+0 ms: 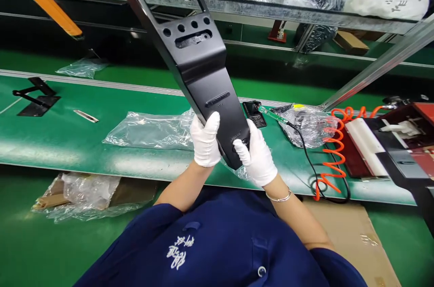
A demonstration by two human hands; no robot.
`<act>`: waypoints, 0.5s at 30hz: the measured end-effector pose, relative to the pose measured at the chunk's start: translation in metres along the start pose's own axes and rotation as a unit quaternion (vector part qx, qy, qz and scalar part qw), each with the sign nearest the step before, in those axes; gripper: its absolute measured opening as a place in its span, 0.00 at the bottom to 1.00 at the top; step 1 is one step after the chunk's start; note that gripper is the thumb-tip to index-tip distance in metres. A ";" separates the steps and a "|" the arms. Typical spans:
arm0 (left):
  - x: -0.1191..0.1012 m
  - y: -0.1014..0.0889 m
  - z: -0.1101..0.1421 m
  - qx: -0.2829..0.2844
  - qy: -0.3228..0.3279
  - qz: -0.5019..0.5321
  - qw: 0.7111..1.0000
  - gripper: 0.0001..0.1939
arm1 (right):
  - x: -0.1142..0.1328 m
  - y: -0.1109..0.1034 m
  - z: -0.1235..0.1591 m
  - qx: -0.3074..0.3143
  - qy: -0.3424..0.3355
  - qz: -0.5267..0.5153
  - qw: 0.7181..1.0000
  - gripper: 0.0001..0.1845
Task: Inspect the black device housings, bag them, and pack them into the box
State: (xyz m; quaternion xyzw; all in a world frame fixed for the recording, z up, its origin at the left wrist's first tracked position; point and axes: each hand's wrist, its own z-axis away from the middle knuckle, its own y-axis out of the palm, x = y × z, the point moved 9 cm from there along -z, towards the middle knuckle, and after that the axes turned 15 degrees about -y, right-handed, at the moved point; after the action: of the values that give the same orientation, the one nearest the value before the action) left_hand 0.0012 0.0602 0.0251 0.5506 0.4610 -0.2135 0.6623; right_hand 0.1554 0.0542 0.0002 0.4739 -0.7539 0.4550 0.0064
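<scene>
A long black plastic housing (203, 74) tilts up over the green bench, its top end reaching past the upper edge of the view. It has a rectangular opening, a row of several round holes and a slot. My left hand (205, 140), in a white glove, grips its lower left edge. On the lower right edge my gloved right hand (256, 153) is closed, thumb on the front face. Both sets of fingers behind the housing are hidden. Beneath it a clear plastic bag (152, 131) lies flat on the bench.
Right of the housing lies a green-handled soldering iron (273, 114) by a small black holder (255, 115). A coiled orange hose (334, 151) runs beside a dark red machine (407, 138). At left stands a black bracket (39, 97). A metal shelf (305, 15) with bags hangs overhead.
</scene>
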 end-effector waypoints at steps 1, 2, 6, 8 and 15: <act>0.001 -0.001 0.001 -0.007 0.000 -0.008 1.000 0.24 | -0.002 -0.001 0.000 -0.007 -0.004 -0.002 1.000 0.38; 0.002 -0.001 0.001 -0.015 0.000 -0.015 1.000 0.24 | -0.005 -0.001 -0.001 -0.014 -0.006 -0.008 1.000 0.36; 0.008 -0.001 -0.005 -0.015 -0.004 -0.015 1.000 0.25 | -0.019 -0.003 0.000 -0.021 -0.009 -0.088 0.996 0.30; 0.008 -0.004 -0.010 -0.022 0.002 -0.003 1.000 0.26 | -0.022 -0.010 0.003 -0.041 -0.012 -0.147 0.988 0.28; -0.001 -0.008 -0.008 -0.082 0.073 -0.043 0.993 0.31 | 0.023 -0.034 0.008 -0.162 -0.129 0.039 0.978 0.31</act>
State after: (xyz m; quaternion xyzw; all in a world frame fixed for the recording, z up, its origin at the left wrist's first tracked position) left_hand -0.0084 0.0646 0.0223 0.4884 0.5470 -0.1629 0.6600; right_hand 0.1710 0.0280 0.0292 0.4911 -0.8301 0.2622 -0.0321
